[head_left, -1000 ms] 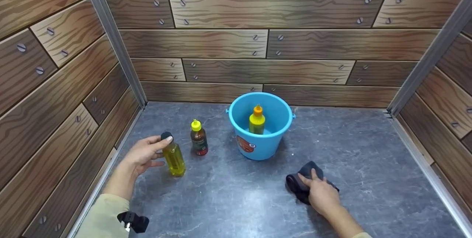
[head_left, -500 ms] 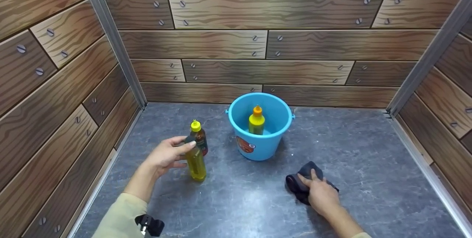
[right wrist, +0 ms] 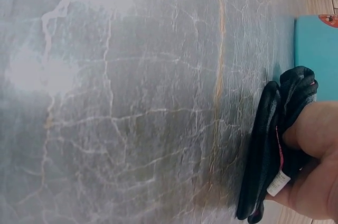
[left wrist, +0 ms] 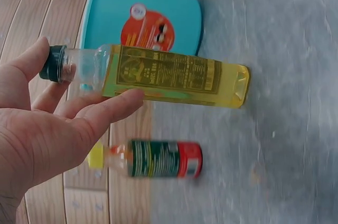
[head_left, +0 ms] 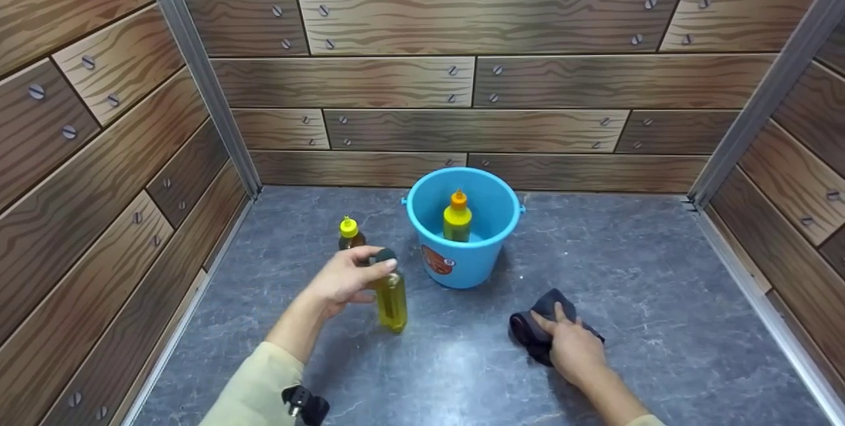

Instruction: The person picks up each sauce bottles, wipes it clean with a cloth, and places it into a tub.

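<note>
My left hand point(head_left: 346, 281) grips an upright bottle of yellow oil point(head_left: 393, 304) by its dark cap and neck, thumb against the cap. In the left wrist view, the oil bottle point(left wrist: 174, 78) shows a printed label. Behind my left hand stands a brown sauce bottle point(head_left: 351, 234) with a yellow nozzle cap, its lower part hidden in the head view. At the right, my right hand point(head_left: 579, 350) holds a folded dark cloth point(head_left: 554, 300) on the floor, thumb pressed into its folds. A white tag point(right wrist: 278, 183) hangs from the cloth.
A light-blue bucket point(head_left: 462, 264) stands at the back centre. Inside it is a yellow bottle point(head_left: 457, 221) with an orange nozzle cap. Wood-patterned walls point(head_left: 396, 82) enclose the grey marbled floor point(head_left: 647, 281) at the back and both sides.
My left hand has carried the oil bottle rightward, past the front of the sauce bottle and closer to the bucket. The right hand and cloth have stayed in place.
</note>
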